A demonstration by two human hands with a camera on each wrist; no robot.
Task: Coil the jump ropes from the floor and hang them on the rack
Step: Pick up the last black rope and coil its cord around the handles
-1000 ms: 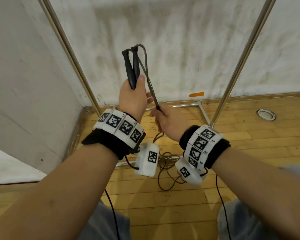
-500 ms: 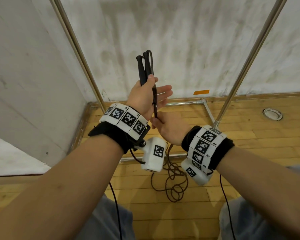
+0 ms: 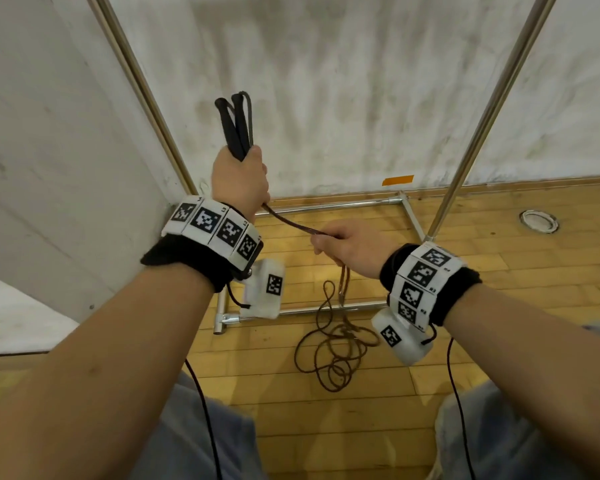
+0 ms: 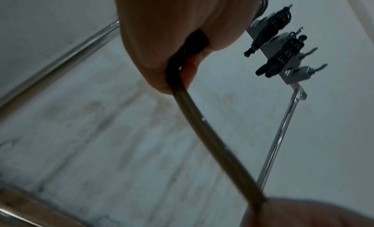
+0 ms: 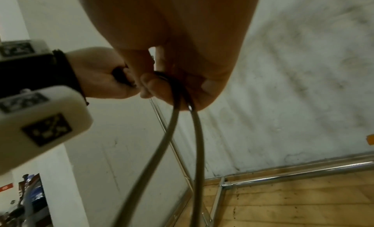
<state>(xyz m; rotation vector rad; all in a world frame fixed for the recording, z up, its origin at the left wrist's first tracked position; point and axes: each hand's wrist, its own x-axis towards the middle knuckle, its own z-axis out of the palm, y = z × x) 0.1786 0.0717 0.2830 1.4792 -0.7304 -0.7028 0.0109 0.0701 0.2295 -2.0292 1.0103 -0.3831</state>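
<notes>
In the head view, the left hand (image 3: 240, 183) was closed round the two slim black plastic handles (image 3: 236, 128) of a thin dark brown jump rope (image 3: 329, 344), holding them upright in front of the grey-white wall. A doubled run of cord passed from that fist to the right hand (image 3: 349, 245), which pinched it lower down; the rest lay in loose loops on the wooden plank floor (image 3: 499, 271), beside the front bar of the chrome tube rack (image 3: 478, 109) near the room's left corner. Coiling seemed barely begun: the next move likely called for the right hand to bring its length up to the left as a loop, then slide down for more cord. The wristbands bore square black-and-white coded markers with tiny codes too small to read; a blank orange tape strip (image 3: 398, 180) sat at the wall's foot. In the left wrist view, the cord left the closed fist, and the rack's top plate carried pegs with other dark, speckled ropes (image 4: 283, 53) hanging. In the right wrist view, two cord strands dropped from the pinching fingers (image 5: 155, 86) toward the floor.
</notes>
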